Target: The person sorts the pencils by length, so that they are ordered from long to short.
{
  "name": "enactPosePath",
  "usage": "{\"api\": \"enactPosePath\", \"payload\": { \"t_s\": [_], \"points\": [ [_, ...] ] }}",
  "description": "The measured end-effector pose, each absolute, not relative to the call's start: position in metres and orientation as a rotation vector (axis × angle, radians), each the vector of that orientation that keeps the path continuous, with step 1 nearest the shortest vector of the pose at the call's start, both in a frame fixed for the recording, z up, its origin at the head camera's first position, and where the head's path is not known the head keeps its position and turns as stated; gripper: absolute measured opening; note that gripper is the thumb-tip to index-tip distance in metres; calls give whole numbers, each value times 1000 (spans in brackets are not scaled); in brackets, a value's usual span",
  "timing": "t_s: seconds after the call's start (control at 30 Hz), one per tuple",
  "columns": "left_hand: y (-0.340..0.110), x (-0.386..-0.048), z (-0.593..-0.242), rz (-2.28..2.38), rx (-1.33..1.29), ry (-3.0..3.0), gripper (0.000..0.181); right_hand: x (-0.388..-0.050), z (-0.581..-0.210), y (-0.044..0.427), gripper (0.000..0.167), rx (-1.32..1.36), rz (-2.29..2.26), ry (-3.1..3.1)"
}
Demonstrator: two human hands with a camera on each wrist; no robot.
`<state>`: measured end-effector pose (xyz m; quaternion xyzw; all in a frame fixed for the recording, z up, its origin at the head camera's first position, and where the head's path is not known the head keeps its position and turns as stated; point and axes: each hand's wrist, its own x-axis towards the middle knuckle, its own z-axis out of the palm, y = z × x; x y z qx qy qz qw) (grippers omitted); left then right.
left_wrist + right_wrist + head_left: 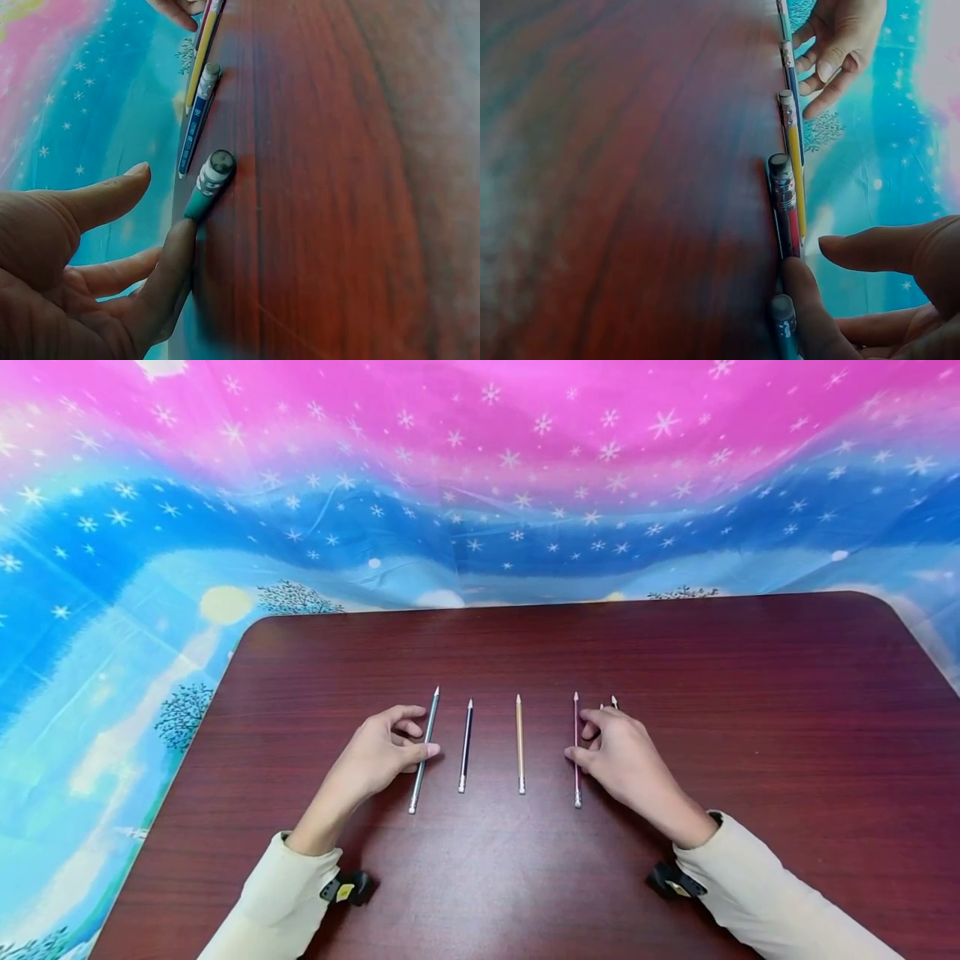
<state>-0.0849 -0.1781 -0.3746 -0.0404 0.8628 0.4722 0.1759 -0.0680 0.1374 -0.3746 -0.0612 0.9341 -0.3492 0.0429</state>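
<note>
In the head view, pencils lie side by side with their tips pointing away. My left hand [375, 752] is at the green pencil [422, 775]. A fingertip [178, 238] touches that pencil's side in the left wrist view, while the thumb stands apart from it. My right hand [626, 756] is at the red pencil [577, 785]. One fingertip [801, 281] meets its side, and the thumb is raised away. Between the hands lie a dark blue pencil [467, 743] and a yellow pencil [520, 743]. Another greenish pencil [784, 319] is partly hidden by my right hand.
Beyond the right fingers, pencil tips [615, 701] stick out; their shafts are mostly hidden. Everything lies on a dark red-brown wooden table [480, 877] with rounded far corners. A pink and blue snowflake cloth [480, 485] hangs behind it.
</note>
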Motion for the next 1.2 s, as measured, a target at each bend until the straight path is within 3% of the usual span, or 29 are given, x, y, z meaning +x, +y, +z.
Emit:
{"api": "enactPosePath", "payload": {
  "t_s": [0.27,0.8,1.2],
  "points": [
    [-172,-88,-374,1270,-126,2491,50,-71,-377,132,32,-210,-955,2938],
    [-164,-93,-376,1121,-143,2590,46,-75,-377,125,52,-191,-823,2930],
    [-158,-95,-375,1042,-164,2636,50,-78,-380,125,43,-219,-833,2939]
  ]
}}
